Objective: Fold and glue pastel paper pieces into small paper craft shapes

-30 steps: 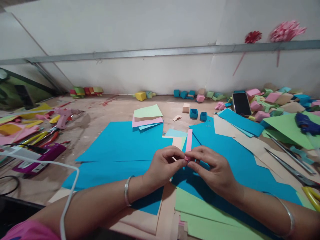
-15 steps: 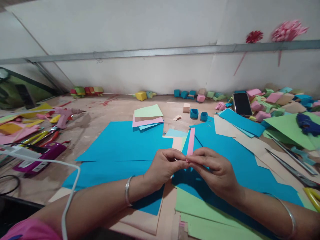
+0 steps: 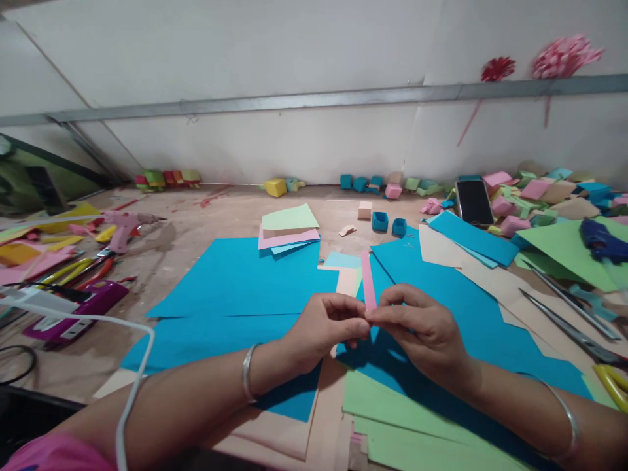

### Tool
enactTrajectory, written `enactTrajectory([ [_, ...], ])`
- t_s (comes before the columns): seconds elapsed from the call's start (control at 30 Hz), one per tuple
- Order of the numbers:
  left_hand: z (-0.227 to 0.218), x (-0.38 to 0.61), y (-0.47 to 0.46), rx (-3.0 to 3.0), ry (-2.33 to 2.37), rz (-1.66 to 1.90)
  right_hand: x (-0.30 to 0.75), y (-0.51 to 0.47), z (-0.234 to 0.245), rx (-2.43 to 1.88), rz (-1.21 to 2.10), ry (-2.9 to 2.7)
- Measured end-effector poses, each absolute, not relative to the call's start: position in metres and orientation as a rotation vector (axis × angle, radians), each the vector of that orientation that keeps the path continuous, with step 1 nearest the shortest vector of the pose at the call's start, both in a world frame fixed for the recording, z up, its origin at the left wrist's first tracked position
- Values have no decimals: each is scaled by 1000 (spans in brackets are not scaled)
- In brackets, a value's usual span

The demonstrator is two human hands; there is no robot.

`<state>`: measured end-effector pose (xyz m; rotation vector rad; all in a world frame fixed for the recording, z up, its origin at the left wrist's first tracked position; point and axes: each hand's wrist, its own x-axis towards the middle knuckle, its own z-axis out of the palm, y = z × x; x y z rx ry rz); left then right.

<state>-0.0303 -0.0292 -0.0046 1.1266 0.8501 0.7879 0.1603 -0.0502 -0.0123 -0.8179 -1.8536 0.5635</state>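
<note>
A narrow pink paper strip (image 3: 367,280) stands up from between my two hands and leans slightly left. My left hand (image 3: 321,329) pinches its lower end with curled fingers. Fingertip to fingertip with it, my right hand (image 3: 422,330) pinches the same end. Both hands hover over large blue paper sheets (image 3: 245,288) spread on the table. Green sheets (image 3: 417,425) lie below my right wrist. Each wrist carries a silver bangle.
A stack of small coloured sheets (image 3: 289,229) and two small blue paper boxes (image 3: 387,224) lie beyond the hands. A phone (image 3: 473,203), folded paper pieces and a blue glue gun (image 3: 601,241) sit right, with scissors (image 3: 574,330). Left: pink glue gun (image 3: 122,229), white cable (image 3: 132,386).
The pink strip has tipped from leaning right to leaning slightly left, and both hands have shifted a little while still pinching its lower end.
</note>
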Motion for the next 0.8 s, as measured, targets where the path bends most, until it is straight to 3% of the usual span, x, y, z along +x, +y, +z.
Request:
enactTrajectory([
  [0.8, 2, -24, -33, 1502, 986, 988, 151, -49, -12, -994, 573, -1823],
])
